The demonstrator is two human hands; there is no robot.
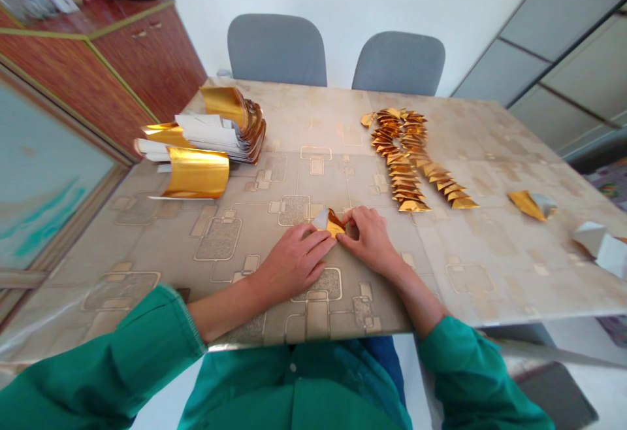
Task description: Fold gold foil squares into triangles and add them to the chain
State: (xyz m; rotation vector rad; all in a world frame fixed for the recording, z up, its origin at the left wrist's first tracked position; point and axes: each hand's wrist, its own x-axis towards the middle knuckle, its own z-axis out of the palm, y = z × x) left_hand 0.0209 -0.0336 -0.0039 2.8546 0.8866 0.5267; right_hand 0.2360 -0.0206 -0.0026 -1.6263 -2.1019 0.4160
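Note:
Near the front of the table, a small sheet of gold foil paper (334,224), partly folded with its pale back showing at the left, lies between my hands. My left hand (300,257) rests on the tabletop, its fingers together and pressing the paper's left and lower edge. My right hand (367,237) pinches the paper's right side between thumb and curled fingers. Rows of folded gold paper pieces (404,181) stand beyond my right hand, lined up in two overlapping strings. To the far left lies a stack of gold sheets (198,172), curled, with white backs.
The patterned tablecloth (274,221) covers the table. A single folded gold piece (529,204) and some white paper (600,247) lie at the right. Two grey chairs (277,48) stand behind the far edge. A reddish wooden cabinet (151,57) is at the back left.

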